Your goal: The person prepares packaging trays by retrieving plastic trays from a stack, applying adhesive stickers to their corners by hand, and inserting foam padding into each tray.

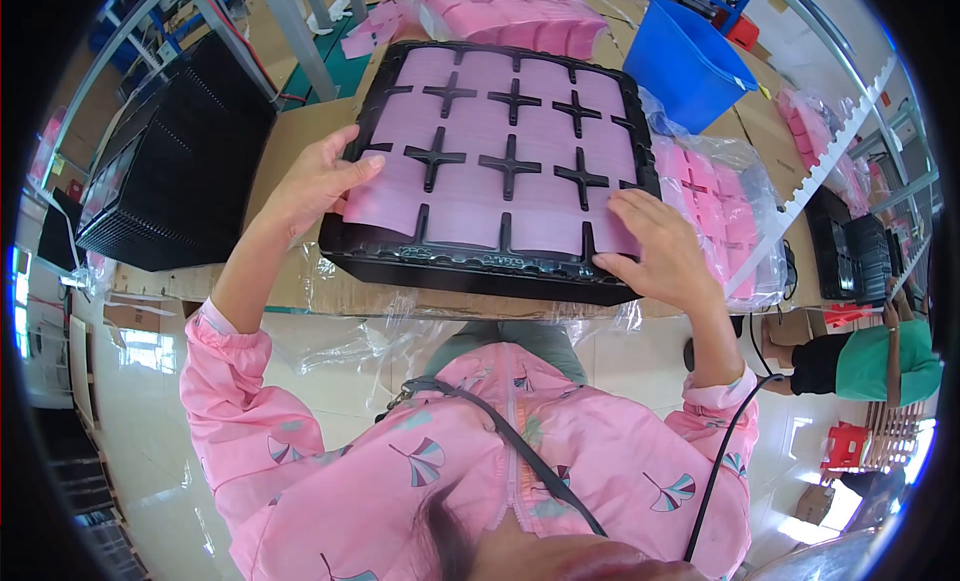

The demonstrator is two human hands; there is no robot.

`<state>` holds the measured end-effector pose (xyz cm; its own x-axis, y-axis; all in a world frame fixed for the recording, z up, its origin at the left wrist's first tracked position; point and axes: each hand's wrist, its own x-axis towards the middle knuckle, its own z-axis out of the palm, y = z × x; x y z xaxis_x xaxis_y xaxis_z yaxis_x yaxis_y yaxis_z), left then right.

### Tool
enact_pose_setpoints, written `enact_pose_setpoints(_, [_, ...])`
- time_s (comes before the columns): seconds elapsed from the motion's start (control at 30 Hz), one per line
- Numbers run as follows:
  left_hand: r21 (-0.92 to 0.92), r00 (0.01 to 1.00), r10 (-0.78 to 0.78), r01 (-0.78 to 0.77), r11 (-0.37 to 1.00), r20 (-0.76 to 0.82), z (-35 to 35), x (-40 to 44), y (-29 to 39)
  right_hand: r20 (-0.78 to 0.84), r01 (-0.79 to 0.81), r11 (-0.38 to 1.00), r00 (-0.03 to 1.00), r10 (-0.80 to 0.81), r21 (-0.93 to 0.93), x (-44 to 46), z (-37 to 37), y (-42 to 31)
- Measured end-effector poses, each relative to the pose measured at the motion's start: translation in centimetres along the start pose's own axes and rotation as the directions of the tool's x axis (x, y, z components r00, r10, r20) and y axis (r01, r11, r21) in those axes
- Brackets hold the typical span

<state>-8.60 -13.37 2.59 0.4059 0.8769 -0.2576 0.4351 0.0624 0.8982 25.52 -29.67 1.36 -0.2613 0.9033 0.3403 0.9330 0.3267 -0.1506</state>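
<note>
In front of me lies a stack of black plastic trays [470, 271], topped by a pink sheet [470, 206] with cross-shaped cutouts. Black cross-shaped ridges of the tray show through the cutouts. My left hand [322, 181] is at the left edge, thumb out over the sheet and fingers apart from it. At the near right corner, my right hand [660, 249] rests with its fingers spread over the sheet's edge and the tray rim. Neither hand visibly grasps anything.
A tall stack of black trays [180, 161] stands at the left. Behind is a pile of pink sheets [510, 16]; a blue bin [685, 66] stands at the back right. Bagged pink sheets [715, 211] lie at the right. A person in green [885, 361] is farther right.
</note>
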Motion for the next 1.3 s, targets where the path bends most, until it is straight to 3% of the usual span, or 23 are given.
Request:
enact_pose_setpoints(0.07, [0.195,0.998,0.028,-0.017,0.981,-0.051,-0.4,-0.5,1.4,0.004,-0.01,0.997,1.0,0.01,0.072,0.4,-0.6,0.5])
enact_pose_setpoints(0.1, [0.394,0.977,0.177,-0.116,0.912,-0.122,-0.7,-0.3,1.5,-0.006,-0.019,0.991,1.0,0.02,0.134,1.0,-0.8,1.0])
enact_pose_setpoints(0.17, [0.752,0.868,0.472,-0.207,0.625,-0.154,-1.6,0.7,1.7,-0.049,-0.058,0.977,0.996,0.069,0.208,2.6,-0.4,2.2])
enact_pose_setpoints(0.2, [0.838,0.84,0.522,-0.174,0.517,-0.148,-1.4,1.3,2.2,-0.082,-0.089,0.972,0.991,0.109,0.218,3.8,0.4,3.0])
enact_pose_setpoints(0.3, [0.728,0.66,0.75,-0.541,0.421,0.057,-1.1,5.5,1.0,-0.113,-0.124,0.977,0.983,0.144,0.172,7.1,3.1,6.1])
enact_pose_setpoints(0.4, [0.728,0.665,0.717,-0.595,0.339,0.209,0.2,8.6,0.7,-0.1,-0.131,0.988,0.985,0.139,0.085,9.8,6.1,8.9])
enact_pose_setpoints(0.6, [0.805,0.67,0.717,-0.527,0.274,0.194,2.0,13.5,-0.7,0.024,-0.147,0.989,0.989,0.147,-0.011,12.7,7.6,10.1])
enact_pose_setpoints(0.7, [0.798,0.763,0.578,-0.525,0.294,0.289,1.8,14.5,0.0,0.058,-0.162,0.986,0.985,0.164,-0.044,13.3,8.1,10.6])
enact_pose_setpoints(0.8, [0.849,0.912,0.259,-0.395,0.35,0.317,1.9,14.2,2.6,0.078,-0.182,0.98,0.979,0.188,-0.079,13.5,8.7,10.8])
enact_pose_setpoints(1.03, [0.85,0.923,0.256,-0.369,0.377,0.287,2.3,16.1,3.2,0.067,-0.22,0.964,0.971,0.231,-0.147,15.1,8.4,11.6])
enact_pose_setpoints(1.07, [0.818,0.856,0.453,-0.437,0.375,0.249,2.1,18.1,0.8,0.071,-0.235,0.958,0.966,0.249,-0.163,15.4,8.4,11.8])
enact_pose_setpoints(1.3, [0.888,0.872,0.453,-0.348,0.301,0.188,2.6,18.4,0.8,0.117,-0.315,0.906,0.926,0.359,-0.284,15.3,8.5,12.0])
